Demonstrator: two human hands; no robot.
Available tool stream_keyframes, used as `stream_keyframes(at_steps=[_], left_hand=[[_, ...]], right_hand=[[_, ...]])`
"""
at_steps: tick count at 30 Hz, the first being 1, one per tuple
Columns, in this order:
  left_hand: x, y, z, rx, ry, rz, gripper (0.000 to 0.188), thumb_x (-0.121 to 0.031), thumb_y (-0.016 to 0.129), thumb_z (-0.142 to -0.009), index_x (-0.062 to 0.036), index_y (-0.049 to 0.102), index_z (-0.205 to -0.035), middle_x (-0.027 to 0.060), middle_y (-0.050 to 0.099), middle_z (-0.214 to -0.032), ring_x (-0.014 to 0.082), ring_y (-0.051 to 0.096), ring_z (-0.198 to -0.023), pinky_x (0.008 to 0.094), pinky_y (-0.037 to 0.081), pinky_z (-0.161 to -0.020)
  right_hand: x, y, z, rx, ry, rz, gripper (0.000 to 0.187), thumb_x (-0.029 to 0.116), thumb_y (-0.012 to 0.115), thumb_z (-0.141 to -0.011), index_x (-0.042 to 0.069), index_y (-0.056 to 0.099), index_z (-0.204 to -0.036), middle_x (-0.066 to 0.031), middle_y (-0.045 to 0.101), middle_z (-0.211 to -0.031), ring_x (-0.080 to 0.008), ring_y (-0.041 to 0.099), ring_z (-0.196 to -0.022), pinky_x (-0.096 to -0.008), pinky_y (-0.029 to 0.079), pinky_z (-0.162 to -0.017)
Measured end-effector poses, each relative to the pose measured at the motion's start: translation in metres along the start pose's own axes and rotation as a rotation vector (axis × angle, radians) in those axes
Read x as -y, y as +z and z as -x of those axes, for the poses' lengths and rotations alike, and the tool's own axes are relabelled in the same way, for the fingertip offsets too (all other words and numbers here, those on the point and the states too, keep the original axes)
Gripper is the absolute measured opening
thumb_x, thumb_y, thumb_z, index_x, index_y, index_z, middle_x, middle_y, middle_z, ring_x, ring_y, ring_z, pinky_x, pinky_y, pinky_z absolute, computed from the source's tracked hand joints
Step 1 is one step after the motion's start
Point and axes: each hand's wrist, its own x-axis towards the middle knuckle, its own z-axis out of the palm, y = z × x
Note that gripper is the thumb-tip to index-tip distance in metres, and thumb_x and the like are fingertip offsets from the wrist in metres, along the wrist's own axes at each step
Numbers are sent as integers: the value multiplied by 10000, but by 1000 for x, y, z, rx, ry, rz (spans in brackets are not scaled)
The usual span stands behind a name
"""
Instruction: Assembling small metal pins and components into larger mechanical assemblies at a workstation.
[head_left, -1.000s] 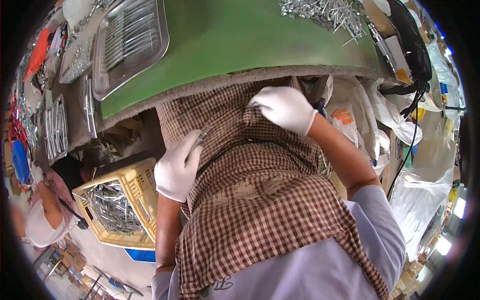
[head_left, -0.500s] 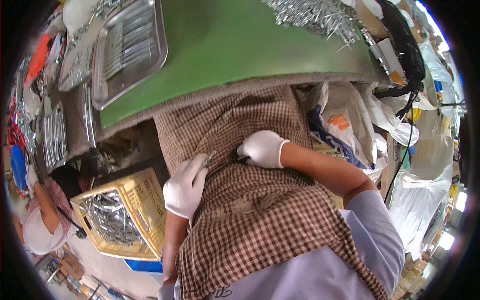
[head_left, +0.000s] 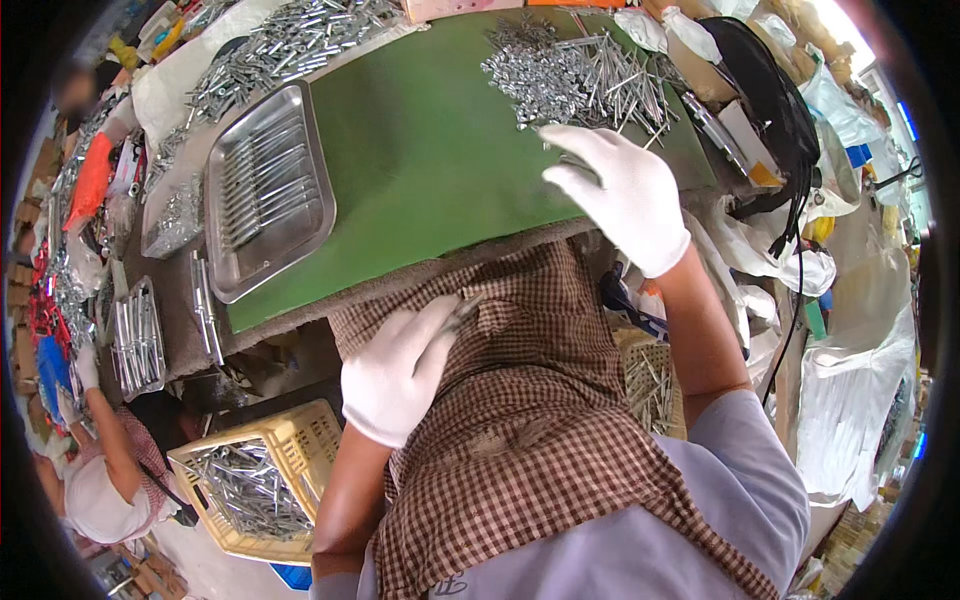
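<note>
In front of the checked apron (head_left: 540, 400), my white-gloved left hand (head_left: 395, 375) is closed around a small metal piece (head_left: 462, 308), its tip showing past the fingers; the rest is hidden. My right hand (head_left: 630, 200), gloved as well, is over the green work surface (head_left: 420, 150), thumb and forefinger apart. Just beyond its fingertips lies a heap of small shiny metal fittings (head_left: 540, 85), with long thin screws or pins (head_left: 630, 85) on its right side. I make out nothing held in that hand.
A steel tray (head_left: 327, 215) with a row of metal rods stands left on the table. Below it is a yellow crate (head_left: 325, 440) of metal parts. A black bag or cloth (head_left: 770, 100) with a hanging cord is at right. A co-worker (head_left: 110, 470) is at far left.
My right hand has gone from the apron up and forward to the heap on the table, and its fingers have parted. The left hand stays near the apron with its metal piece. The view has tilted up.
</note>
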Motion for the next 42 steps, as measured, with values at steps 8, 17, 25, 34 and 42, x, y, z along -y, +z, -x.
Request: stream_keyframes(at_steps=[8,17,25,34,42], left_hand=[[-22,17,-60,-113,124,145,289,-81,663,-820,-115,655,-1107,116,614,-782,269,618,-660,341,497,-614],[-34,36,-80,-80,37,351,318,-109,631,-855,-88,618,-1171,156,648,-889,295,651,-777,350,513,-708],[-38,42,-85,-82,6,473,323,-156,601,-891,-60,599,-1200,171,662,-992,292,666,-858,345,516,-769],[-37,41,-87,-14,-76,634,320,-198,588,-915,-51,599,-1198,200,658,-1067,359,650,-963,376,522,-826],[-35,45,-92,-41,-47,649,333,-151,550,-927,-26,577,-1234,69,631,-834,129,596,-722,267,493,-700]], right_hand=[[19,1,8,275,270,-661,212,198,691,-848,33,694,-982,-83,683,-822,-145,648,-713,-273,506,-673],[10,-2,3,183,473,-782,138,120,617,-891,7,670,-949,-43,658,-804,-77,580,-708,-235,470,-660],[11,-5,-5,123,555,-826,134,92,585,-895,12,661,-972,-2,631,-811,-52,519,-700,-218,427,-625],[12,0,-9,94,608,-899,132,97,575,-895,26,666,-959,54,501,-671,-4,390,-539,-190,301,-475],[9,2,-14,86,619,-987,131,137,591,-911,23,646,-943,51,505,-667,-11,398,-512,-191,293,-447]])
